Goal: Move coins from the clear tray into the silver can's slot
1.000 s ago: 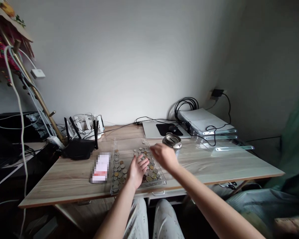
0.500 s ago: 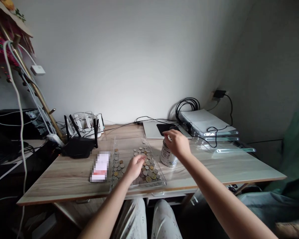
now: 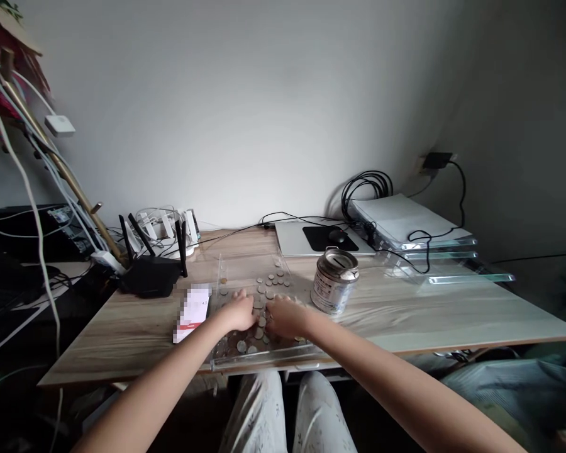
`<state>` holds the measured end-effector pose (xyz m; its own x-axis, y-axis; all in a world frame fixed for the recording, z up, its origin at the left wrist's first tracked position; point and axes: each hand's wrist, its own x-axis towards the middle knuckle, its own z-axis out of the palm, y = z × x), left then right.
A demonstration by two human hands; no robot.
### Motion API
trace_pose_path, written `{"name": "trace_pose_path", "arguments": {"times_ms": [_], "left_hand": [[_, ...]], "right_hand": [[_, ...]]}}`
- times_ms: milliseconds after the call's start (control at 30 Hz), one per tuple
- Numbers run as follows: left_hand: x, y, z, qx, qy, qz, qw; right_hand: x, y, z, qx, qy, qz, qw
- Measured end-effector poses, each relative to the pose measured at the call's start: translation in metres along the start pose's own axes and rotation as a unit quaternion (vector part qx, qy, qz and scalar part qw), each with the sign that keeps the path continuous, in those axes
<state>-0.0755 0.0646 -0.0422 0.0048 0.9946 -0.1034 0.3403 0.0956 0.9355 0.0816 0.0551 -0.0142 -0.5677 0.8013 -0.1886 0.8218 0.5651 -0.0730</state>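
Many silver and gold coins (image 3: 259, 334) lie spread in a clear plastic tray (image 3: 245, 361) near the desk's front edge. My left hand (image 3: 238, 312) is low over the left-middle of the coins, fingers curled down. Beside it, my right hand (image 3: 288, 318) reaches down among the coins with its fingers curled inward. Both sets of fingertips are partly hidden, so anything pinched in them does not show. To the right of the tray stands a round metal tin (image 3: 334, 282) with a dark slot in its lid.
A phone (image 3: 194, 311) lies left of the tray, with a black router (image 3: 151, 275) behind it. A mouse (image 3: 336, 236) rests on a black pad at the back. Clear stacked trays (image 3: 408, 242) and coiled black cable (image 3: 368, 185) are at the back right.
My right hand has come away from the top of the tin and down into the tray. My left hand has shifted a little left. The view has turned slightly.
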Motion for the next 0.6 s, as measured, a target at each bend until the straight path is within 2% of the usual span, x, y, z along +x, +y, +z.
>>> {"name": "trace_pose_path", "arguments": {"times_ms": [67, 167, 300, 400, 500, 600], "left_hand": [[-0.002, 0.002, 0.0, 0.035, -0.034, -0.006, 0.999], [0.001, 0.009, 0.001, 0.046, -0.077, -0.03, 0.996], [-0.001, 0.012, 0.003, 0.049, -0.097, -0.033, 0.994], [-0.008, 0.013, 0.003, 0.066, -0.133, -0.048, 0.988], [-0.018, 0.017, 0.005, 0.156, -0.222, -0.051, 0.961], [-0.032, 0.023, 0.008, 0.281, -0.268, 0.023, 0.921]], "right_hand": [[-0.004, 0.008, -0.002, 0.045, 0.004, 0.001, 0.999], [-0.005, 0.02, -0.009, 0.102, -0.034, 0.01, 0.994], [-0.006, 0.023, -0.014, 0.118, -0.07, -0.019, 0.99], [-0.009, 0.02, -0.011, 0.112, -0.068, -0.047, 0.99], [-0.012, 0.018, -0.004, 0.125, -0.042, -0.032, 0.991], [-0.015, 0.014, 0.002, 0.151, -0.044, -0.043, 0.987]]}}
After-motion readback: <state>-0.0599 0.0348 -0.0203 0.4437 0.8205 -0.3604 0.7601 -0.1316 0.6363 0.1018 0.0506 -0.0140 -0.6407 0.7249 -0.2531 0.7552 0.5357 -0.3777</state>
